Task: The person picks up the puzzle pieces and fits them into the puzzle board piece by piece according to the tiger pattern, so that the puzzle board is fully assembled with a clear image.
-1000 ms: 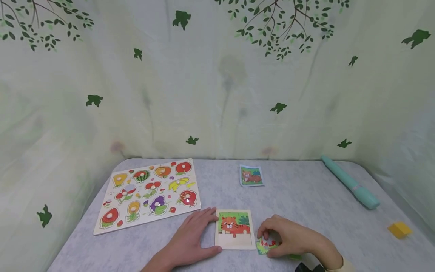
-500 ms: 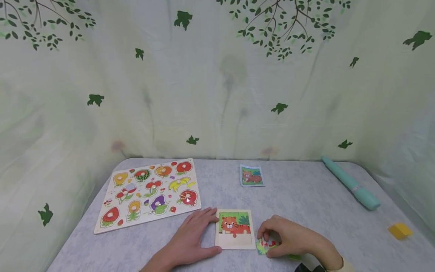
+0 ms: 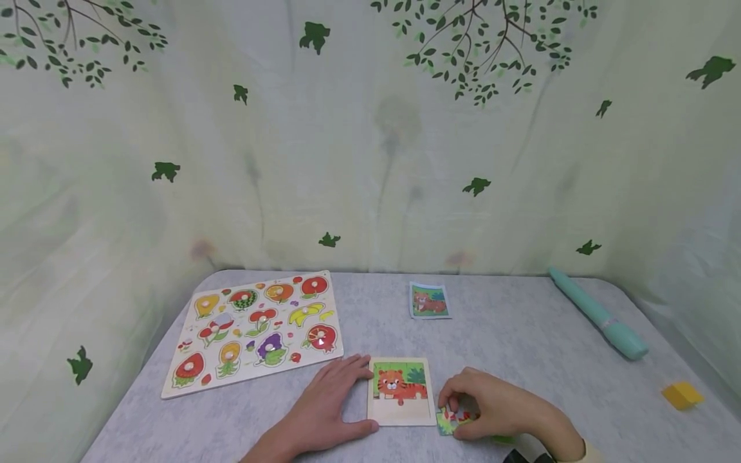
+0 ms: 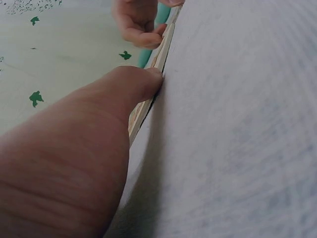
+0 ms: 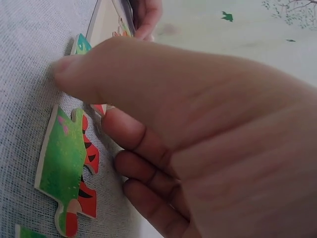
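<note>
My left hand (image 3: 327,408) rests beside a small wooden puzzle tray (image 3: 402,417), its straight fingers and thumb touching the tray's left side. The tray's upper part is filled with a tiger picture; bare wood shows below. To the tray's right, my right hand (image 3: 492,405) pinches a puzzle piece (image 3: 447,423) between thumb and fingers, low at the table. Much of that piece is hidden under the hand. In the right wrist view, another loose puzzle piece (image 5: 64,153), green with red and black stripes, lies below the thumb.
A white fruit puzzle board (image 3: 251,334) lies at the left. A small tiger picture card (image 3: 429,301) is at the back. On the right are a teal tapered stick (image 3: 599,314) and a yellow block (image 3: 682,395). A printed curtain (image 3: 370,161) hangs behind the table.
Both hands, the tray and the pinched puzzle piece keep their places. Only the head view has shifted very slightly.
</note>
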`<state>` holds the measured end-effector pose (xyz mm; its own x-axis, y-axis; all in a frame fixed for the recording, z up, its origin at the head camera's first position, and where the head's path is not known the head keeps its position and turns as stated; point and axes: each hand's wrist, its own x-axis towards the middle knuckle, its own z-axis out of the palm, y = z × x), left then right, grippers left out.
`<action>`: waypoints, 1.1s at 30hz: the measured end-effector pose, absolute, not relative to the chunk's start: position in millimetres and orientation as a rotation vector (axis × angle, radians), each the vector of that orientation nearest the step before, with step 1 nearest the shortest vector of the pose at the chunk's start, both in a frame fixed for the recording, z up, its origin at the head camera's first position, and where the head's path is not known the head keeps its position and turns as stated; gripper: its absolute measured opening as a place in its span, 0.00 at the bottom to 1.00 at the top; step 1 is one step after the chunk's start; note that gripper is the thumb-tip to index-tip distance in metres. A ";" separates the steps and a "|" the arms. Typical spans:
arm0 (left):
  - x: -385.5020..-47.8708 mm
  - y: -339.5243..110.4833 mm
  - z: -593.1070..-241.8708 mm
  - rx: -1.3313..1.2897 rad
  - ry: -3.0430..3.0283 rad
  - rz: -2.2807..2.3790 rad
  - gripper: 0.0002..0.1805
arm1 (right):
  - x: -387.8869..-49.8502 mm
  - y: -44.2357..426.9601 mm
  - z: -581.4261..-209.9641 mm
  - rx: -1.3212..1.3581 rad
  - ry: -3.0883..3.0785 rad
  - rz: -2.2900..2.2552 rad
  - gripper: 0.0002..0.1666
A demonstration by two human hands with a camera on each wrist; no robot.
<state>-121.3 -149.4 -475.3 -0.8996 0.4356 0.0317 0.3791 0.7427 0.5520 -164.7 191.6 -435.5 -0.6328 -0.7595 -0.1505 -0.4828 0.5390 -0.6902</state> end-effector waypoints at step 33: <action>-120.6 -150.5 -475.1 0.708 2.860 0.854 0.39 | -155.3 168.6 -441.3 -1.166 2.573 -0.947 0.19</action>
